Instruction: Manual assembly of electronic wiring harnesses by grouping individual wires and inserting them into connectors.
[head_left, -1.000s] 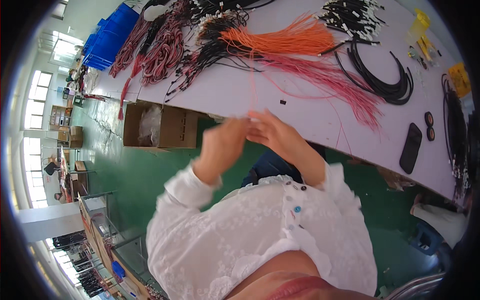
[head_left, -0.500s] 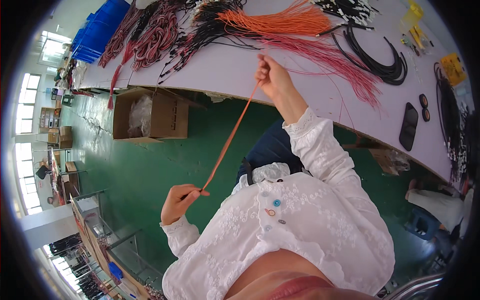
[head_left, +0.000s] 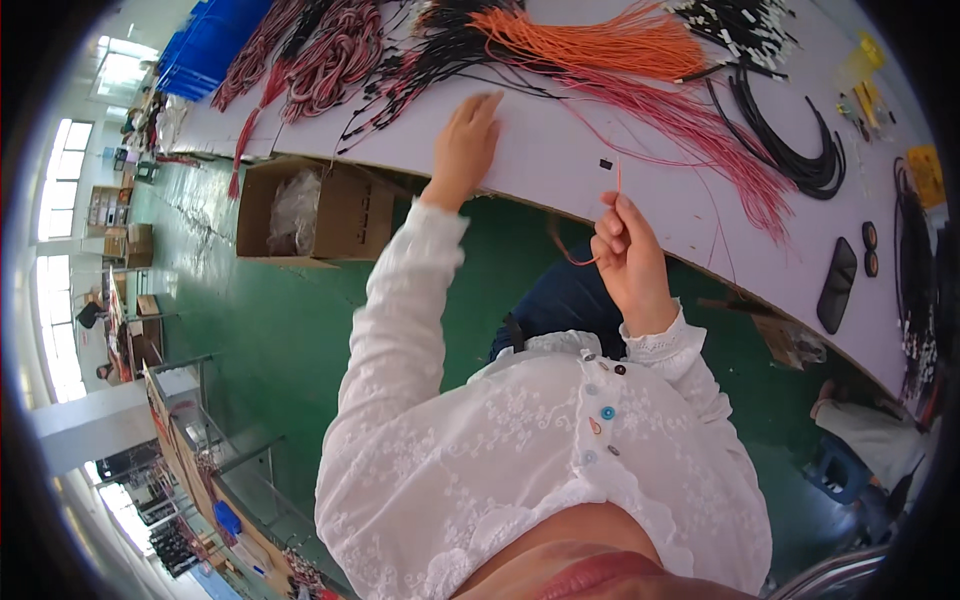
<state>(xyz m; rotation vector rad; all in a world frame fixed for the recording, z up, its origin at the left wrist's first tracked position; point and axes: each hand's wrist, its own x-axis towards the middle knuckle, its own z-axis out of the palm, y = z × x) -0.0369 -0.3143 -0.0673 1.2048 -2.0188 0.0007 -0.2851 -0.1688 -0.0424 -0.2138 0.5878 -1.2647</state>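
Note:
My right hand [head_left: 628, 250] is closed on an orange wire [head_left: 619, 178] at the table's front edge. One end of the wire sticks up past the fingertips, and the rest droops below the hand over my lap. A small black piece [head_left: 606, 163] lies on the table just beyond the fingertips. Farther left, my left hand [head_left: 466, 148] is over the table with its fingers stretched out, nothing visible in it. Nearest to it are black wires [head_left: 420, 90] with small connectors at their ends. Beyond them lies a bundle of orange wires [head_left: 590, 40], with red wires [head_left: 690, 135] to its right.
Blue bins [head_left: 205, 50] and coiled red-and-black cables [head_left: 335, 60] are at the table's far left. Black tubes [head_left: 800, 150], a phone [head_left: 837, 285] and more dark cables [head_left: 915, 280] lie right. A cardboard box [head_left: 345, 220] stands below the front edge.
My left hand has let go of the orange wire and moved up over the table. My right hand has come down and nearer, still holding the wire, which now hangs slack.

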